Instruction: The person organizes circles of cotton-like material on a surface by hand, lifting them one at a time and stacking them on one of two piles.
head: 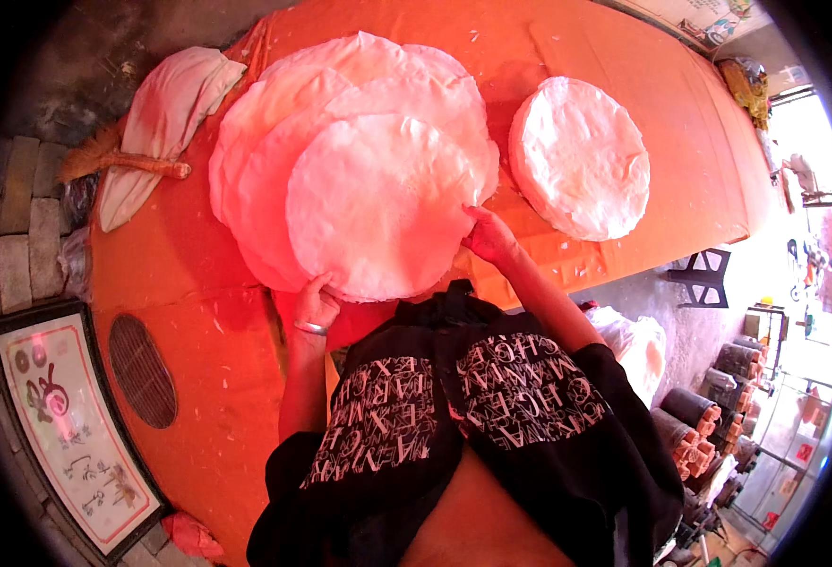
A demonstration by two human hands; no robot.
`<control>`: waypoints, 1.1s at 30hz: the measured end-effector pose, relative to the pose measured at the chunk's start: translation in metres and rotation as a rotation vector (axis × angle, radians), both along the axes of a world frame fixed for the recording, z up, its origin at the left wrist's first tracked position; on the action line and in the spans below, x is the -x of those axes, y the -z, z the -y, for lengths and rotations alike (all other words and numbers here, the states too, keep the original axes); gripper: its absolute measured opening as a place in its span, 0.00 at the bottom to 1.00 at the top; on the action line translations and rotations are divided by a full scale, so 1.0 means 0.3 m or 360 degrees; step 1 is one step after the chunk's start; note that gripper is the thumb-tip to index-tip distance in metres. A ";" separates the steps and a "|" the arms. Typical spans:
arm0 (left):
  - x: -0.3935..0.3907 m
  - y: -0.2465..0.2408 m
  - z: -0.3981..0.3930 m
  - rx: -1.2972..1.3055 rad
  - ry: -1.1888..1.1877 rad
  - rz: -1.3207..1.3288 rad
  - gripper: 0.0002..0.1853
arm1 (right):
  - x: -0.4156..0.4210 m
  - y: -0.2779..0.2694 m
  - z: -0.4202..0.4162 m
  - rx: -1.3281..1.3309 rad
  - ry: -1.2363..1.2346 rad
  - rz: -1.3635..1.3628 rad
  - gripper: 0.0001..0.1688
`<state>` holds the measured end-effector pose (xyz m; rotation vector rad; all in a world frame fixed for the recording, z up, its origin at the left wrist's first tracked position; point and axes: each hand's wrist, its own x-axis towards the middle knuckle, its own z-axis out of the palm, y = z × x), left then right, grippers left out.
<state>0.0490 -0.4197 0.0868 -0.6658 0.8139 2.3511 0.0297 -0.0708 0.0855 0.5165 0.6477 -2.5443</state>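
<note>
Before me lies a loose, overlapping pile of thin, pale round sheets (pixel 267 135) that look like flatbread. The front round sheet (pixel 380 205) lies over the others, its near edge towards my body. My left hand (pixel 316 305), with a metal bracelet at the wrist, pinches that edge at the lower left. On the right side, my right hand (pixel 488 234) grips the rim of the same sheet between thumb and fingers. A neat, thick stack of similar rounds (pixel 579 159) stands apart to the right. Reddish light tints the pile.
An orange cloth (pixel 685 142) with scattered flakes covers the broad surface. At left are a pale folded cloth (pixel 175 106), a straw hand brush (pixel 139 161) and a slatted oval mat (pixel 143 371). A framed picture (pixel 68 425) leans lower left; a dark stool (pixel 703 278) stands at right.
</note>
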 end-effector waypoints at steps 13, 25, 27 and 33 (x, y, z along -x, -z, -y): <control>0.231 0.013 -0.120 0.0445 -0.0143 -0.0252 0.03 | 0.215 -0.332 -0.139 -0.1424 0.0108 -0.0703 0.27; 0.543 -0.255 -1.141 0.0102 0.0468 -0.0683 0.05 | -0.106 -0.464 -1.011 -0.1288 0.1073 -0.0639 0.25; 0.583 -0.097 -1.265 0.0087 0.0528 -0.0633 0.05 | -0.163 -0.349 -1.101 -0.1290 0.1083 -0.0503 0.25; 0.531 0.181 -1.383 0.0501 0.0452 -0.0298 0.08 | -0.265 -0.028 -1.179 -0.1352 0.1092 0.0059 0.22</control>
